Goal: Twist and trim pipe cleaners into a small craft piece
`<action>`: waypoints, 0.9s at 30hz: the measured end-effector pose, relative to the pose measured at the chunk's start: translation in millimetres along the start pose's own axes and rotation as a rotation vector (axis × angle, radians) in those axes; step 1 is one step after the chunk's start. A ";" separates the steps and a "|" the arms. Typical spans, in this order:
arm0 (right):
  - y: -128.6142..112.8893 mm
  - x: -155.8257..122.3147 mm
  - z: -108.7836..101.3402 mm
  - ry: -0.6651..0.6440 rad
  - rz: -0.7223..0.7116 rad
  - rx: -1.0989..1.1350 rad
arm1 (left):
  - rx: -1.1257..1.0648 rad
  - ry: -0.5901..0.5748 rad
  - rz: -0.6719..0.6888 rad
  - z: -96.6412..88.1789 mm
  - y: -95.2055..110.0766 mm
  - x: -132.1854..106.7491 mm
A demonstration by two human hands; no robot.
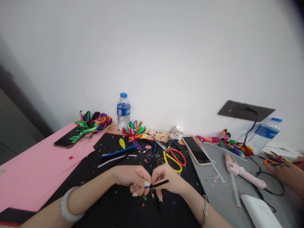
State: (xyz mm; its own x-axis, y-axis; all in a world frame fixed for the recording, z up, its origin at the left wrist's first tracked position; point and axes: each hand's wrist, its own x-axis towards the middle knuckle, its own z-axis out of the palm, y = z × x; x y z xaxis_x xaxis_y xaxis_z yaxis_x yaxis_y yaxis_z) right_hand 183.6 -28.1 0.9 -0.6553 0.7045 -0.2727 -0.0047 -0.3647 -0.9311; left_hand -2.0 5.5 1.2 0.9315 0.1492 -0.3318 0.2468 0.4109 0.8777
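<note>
The slim black strip [162, 183] looks fuzzy and matt. The pale pink plastic glue gun [251, 179] looks smooth.

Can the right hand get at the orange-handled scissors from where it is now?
Probably yes. The orange-handled scissors lie just beyond the right hand, and nothing tall stands between. But its fingers are on a black strip, which it would likely have to let go of first.
</note>
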 end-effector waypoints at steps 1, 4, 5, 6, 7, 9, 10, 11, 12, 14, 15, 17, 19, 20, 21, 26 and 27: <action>0.3 0.3 0.3 0.006 -0.001 0.002 | 0.003 0.011 0.004 0.1 0.1 -0.3; 1.3 1.2 0.6 0.028 -0.010 0.011 | 0.004 0.034 0.020 0.3 -0.2 -1.0; 1.7 1.6 0.4 0.032 -0.018 0.015 | 0.001 0.038 0.026 0.1 -0.5 -1.1; 2.2 2.0 0.1 0.036 -0.027 0.020 | -0.003 0.045 0.031 -0.1 -0.9 -1.1; 2.7 2.5 -0.3 0.039 -0.036 0.025 | -0.008 0.054 0.037 -0.5 -1.5 -1.1; 3.7 3.3 -0.9 0.042 -0.050 0.027 | -0.014 0.076 0.045 -1.3 -2.6 -1.0; 4.1 3.6 -1.1 0.044 -0.058 0.024 | -0.014 0.084 0.046 -1.6 -3.2 -1.0; 4.5 3.9 -1.1 0.045 -0.066 0.018 | -0.013 0.091 0.046 -2.0 -3.8 -1.0; 4.7 4.1 -1.1 0.042 -0.073 0.008 | -0.012 0.100 0.048 -2.3 -4.3 -1.0; 5.2 4.4 -0.9 0.035 -0.091 -0.014 | -0.013 0.113 0.050 -2.9 -5.2 -0.9; 5.4 4.5 -0.8 0.033 -0.100 -0.023 | -0.015 0.117 0.053 -3.3 -5.6 -0.8; 6.2 4.4 -0.9 0.026 -0.118 -0.039 | -0.021 0.116 0.061 -3.9 -6.1 -0.5; 6.8 4.1 -1.0 0.028 -0.131 -0.056 | -0.024 0.113 0.069 -4.3 -6.3 -0.2; 6.8 3.9 -0.9 0.033 -0.134 -0.065 | -0.023 0.114 0.073 -4.5 -6.2 -0.1; 6.5 3.5 -0.7 0.040 -0.135 -0.076 | -0.022 0.118 0.078 -4.6 -6.0 -0.1; 1.4 3.2 2.3 0.118 -0.171 -0.155 | -0.017 0.183 0.168 -4.1 -3.2 0.5; 0.4 3.6 2.7 0.138 -0.190 -0.172 | -0.020 0.202 0.194 -3.8 -2.5 1.0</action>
State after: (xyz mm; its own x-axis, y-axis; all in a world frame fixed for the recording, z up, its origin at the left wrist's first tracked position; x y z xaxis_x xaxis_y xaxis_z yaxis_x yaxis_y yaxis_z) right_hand 179.2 -27.4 0.2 -0.5459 0.8308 -0.1084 0.0184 -0.1175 -0.9929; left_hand -2.7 8.0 -2.6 0.8881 0.4022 -0.2225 0.0622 0.3744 0.9252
